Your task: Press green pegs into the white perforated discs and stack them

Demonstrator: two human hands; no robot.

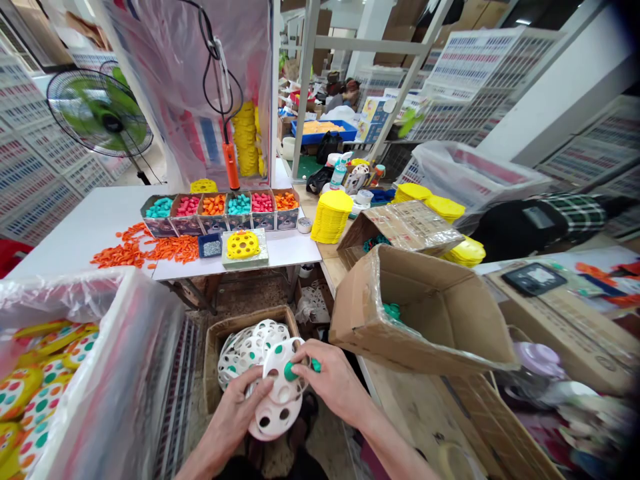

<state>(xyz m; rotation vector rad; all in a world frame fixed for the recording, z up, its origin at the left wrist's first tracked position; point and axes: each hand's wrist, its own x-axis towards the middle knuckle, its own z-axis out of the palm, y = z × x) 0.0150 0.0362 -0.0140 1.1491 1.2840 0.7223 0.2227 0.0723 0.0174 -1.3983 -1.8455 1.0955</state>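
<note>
My left hand (239, 405) is closed around the left edge of white plastic plates (274, 407) with round holes, thumb on top. They look stacked, but I cannot tell how many. At the upper plate's right side, my right hand (333, 379) pinches a small round green plastic piece (289, 371) against the face, by a hole. Another bit of green shows among its fingers. Just beyond the plates, a cardboard box (212, 373) holds more of the white plates, some with green pieces in them. To the right, a large open cardboard box (425, 347) has green pieces inside.
A plastic-lined crate (150, 347) of dotted yellow parts stands left. The white table (90, 213) bears bins (213, 223) of coloured pieces, loose orange pieces (173, 249) and a yellow plate (243, 245). An orange electric screwdriver (231, 165) hangs above. Yellow plates (331, 219) are stacked behind.
</note>
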